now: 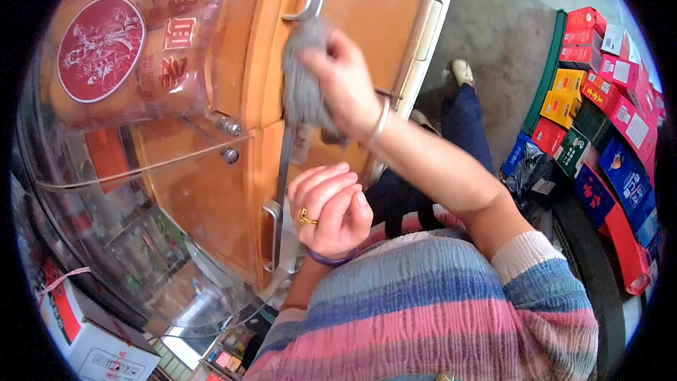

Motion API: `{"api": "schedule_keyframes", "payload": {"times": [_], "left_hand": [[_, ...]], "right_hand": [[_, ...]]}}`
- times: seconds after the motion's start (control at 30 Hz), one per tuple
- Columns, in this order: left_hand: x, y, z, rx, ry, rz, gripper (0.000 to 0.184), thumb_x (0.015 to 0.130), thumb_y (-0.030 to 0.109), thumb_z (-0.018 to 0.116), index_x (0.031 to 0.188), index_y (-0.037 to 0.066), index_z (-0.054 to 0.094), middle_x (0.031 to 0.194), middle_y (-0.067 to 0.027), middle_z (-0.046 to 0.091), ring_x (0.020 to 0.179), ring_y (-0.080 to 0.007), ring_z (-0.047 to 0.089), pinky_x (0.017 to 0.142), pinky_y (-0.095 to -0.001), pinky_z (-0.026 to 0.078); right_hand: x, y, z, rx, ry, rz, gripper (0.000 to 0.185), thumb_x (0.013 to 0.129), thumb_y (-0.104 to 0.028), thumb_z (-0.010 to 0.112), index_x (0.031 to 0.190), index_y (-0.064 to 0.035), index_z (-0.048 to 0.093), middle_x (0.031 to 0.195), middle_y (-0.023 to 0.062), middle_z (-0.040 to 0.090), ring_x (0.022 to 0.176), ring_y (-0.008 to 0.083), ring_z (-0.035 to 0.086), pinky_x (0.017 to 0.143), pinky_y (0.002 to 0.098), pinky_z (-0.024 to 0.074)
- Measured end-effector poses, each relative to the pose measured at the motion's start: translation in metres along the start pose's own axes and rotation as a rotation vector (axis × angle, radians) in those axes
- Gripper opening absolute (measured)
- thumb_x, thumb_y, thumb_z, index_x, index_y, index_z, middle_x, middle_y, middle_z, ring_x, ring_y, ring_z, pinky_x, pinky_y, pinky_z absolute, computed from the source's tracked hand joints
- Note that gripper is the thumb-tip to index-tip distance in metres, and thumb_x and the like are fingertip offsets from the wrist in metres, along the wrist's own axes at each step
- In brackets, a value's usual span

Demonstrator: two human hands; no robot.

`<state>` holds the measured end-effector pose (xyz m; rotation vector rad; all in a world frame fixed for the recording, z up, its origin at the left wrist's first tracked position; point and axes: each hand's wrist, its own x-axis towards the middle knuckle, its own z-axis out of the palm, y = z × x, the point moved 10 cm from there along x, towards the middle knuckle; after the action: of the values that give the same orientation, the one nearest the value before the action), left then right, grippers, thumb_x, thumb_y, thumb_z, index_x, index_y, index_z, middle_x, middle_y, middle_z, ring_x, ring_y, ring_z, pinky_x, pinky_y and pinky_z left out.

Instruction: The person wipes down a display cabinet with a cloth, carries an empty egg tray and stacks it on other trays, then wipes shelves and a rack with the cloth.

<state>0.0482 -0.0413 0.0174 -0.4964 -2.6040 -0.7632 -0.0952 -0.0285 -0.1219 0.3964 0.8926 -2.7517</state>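
Observation:
My right hand [345,85], with a silver bangle at the wrist, is closed around a grey cloth [305,81]. The cloth lies against the edge of the orange-brown wooden counter [271,56], along its metal trim. Blur softens the cloth and fingers. Nearer my body, my left hand [328,208] is held up with its fingers curled in. It wears a gold ring and a purple bracelet, and nothing shows in its grip. Just below and left of it is a metal handle [271,233] on the counter.
A clear package with a round red label [102,49] sits at upper left, above a glass pane [155,169]. Stacked coloured boxes [599,92] stand on the right beside a black plastic bag [525,169]. A white carton [106,346] is at lower left.

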Motion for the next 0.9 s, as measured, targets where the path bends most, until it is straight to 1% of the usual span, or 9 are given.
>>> {"api": "schedule_keyframes", "payload": {"times": [0.07, 0.33, 0.43, 0.47, 0.5, 0.6, 0.63, 0.8, 0.9], "left_hand": [[0.003, 0.0, 0.001, -0.006, -0.012, -0.009, 0.004, 0.079, 0.007, 0.062, 0.079, 0.003, 0.061, 0.088, -0.0071, 0.064, 0.084, -0.0241, 0.064, 0.076, -0.0395, 0.05], [0.023, 0.011, 0.014, 0.064, 0.017, -0.056, 0.011, 0.082, 0.008, 0.06, 0.075, 0.0, 0.06, 0.079, -0.0099, 0.064, 0.075, -0.0261, 0.065, 0.071, -0.0396, 0.049], [0.029, 0.027, 0.009, 0.092, 0.004, -0.041, 0.011, 0.082, 0.009, 0.059, 0.075, 0.0, 0.059, 0.08, -0.0101, 0.064, 0.076, -0.0259, 0.065, 0.071, -0.039, 0.049], [0.026, 0.028, 0.006, 0.078, -0.04, -0.083, 0.004, 0.08, 0.008, 0.062, 0.08, 0.004, 0.06, 0.09, -0.007, 0.063, 0.085, -0.0248, 0.064, 0.075, -0.0397, 0.05], [0.023, 0.029, 0.003, 0.081, -0.038, -0.09, 0.004, 0.08, 0.007, 0.062, 0.08, 0.004, 0.06, 0.091, -0.007, 0.063, 0.085, -0.0248, 0.064, 0.075, -0.0397, 0.05], [0.009, 0.027, -0.004, 0.084, -0.03, -0.109, 0.004, 0.079, 0.006, 0.062, 0.08, 0.004, 0.06, 0.091, -0.0067, 0.063, 0.085, -0.0247, 0.064, 0.075, -0.0395, 0.05], [0.005, 0.027, -0.004, 0.08, -0.026, -0.11, 0.004, 0.079, 0.006, 0.062, 0.08, 0.004, 0.06, 0.091, -0.0066, 0.063, 0.085, -0.0246, 0.064, 0.075, -0.0394, 0.05], [-0.005, 0.03, -0.001, 0.031, -0.08, -0.047, 0.005, 0.077, 0.006, 0.063, 0.081, 0.004, 0.06, 0.09, -0.0059, 0.063, 0.086, -0.0241, 0.064, 0.076, -0.0392, 0.05], [-0.016, 0.032, -0.012, 0.026, -0.108, -0.009, 0.006, 0.077, 0.006, 0.063, 0.081, 0.004, 0.06, 0.091, -0.006, 0.063, 0.086, -0.0241, 0.064, 0.076, -0.0391, 0.05]], "right_hand": [[-0.025, 0.033, 0.0, -0.036, -0.061, 0.003, 0.017, 0.075, -0.004, 0.066, 0.09, -0.0023, 0.058, 0.086, 0.0014, 0.062, 0.081, 0.0102, 0.057, 0.076, 0.0271, 0.047], [0.013, -0.009, -0.008, -0.054, 0.014, -0.001, 0.021, 0.076, -0.002, 0.063, 0.096, 0.0001, 0.058, 0.088, 0.0061, 0.064, 0.079, 0.0135, 0.059, 0.071, 0.0279, 0.0489], [-0.035, -0.037, 0.021, -0.492, -0.121, -0.364, 0.028, 0.069, 0.0, 0.062, 0.096, -0.0022, 0.058, 0.086, 0.0127, 0.06, 0.081, 0.0259, 0.06, 0.075, 0.0332, 0.0487], [-0.045, -0.049, 0.029, -0.565, -0.157, -0.447, 0.029, 0.068, 0.0, 0.063, 0.097, -0.0023, 0.057, 0.085, 0.0137, 0.058, 0.081, 0.0295, 0.06, 0.075, 0.0346, 0.0486], [-0.05, -0.058, 0.034, -0.645, -0.19, -0.568, 0.039, 0.069, 0.003, 0.062, 0.107, -0.0008, 0.056, 0.089, 0.0148, 0.054, 0.084, 0.0329, 0.056, 0.076, 0.036, 0.0477], [-0.047, -0.074, 0.04, -0.77, -0.191, -0.779, 0.049, 0.071, 0.007, 0.061, 0.119, 0.0026, 0.053, 0.099, 0.0176, 0.051, 0.088, 0.0316, 0.054, 0.075, 0.0338, 0.0467], [-0.048, -0.072, 0.043, -0.816, -0.262, -0.801, 0.056, 0.072, 0.011, 0.058, 0.127, 0.0028, 0.049, 0.104, 0.0186, 0.047, 0.093, 0.0325, 0.052, 0.077, 0.035, 0.0468], [-0.081, -0.047, 0.05, -0.89, -0.356, -0.801, 0.051, 0.073, 0.006, 0.055, 0.123, 0.0048, 0.049, 0.104, 0.0191, 0.051, 0.094, 0.0354, 0.053, 0.084, 0.0387, 0.0467], [-0.078, -0.046, 0.047, -0.913, -0.214, -0.851, 0.049, 0.072, 0.006, 0.054, 0.121, 0.0054, 0.05, 0.102, 0.0192, 0.051, 0.093, 0.036, 0.053, 0.083, 0.039, 0.0467]]}}
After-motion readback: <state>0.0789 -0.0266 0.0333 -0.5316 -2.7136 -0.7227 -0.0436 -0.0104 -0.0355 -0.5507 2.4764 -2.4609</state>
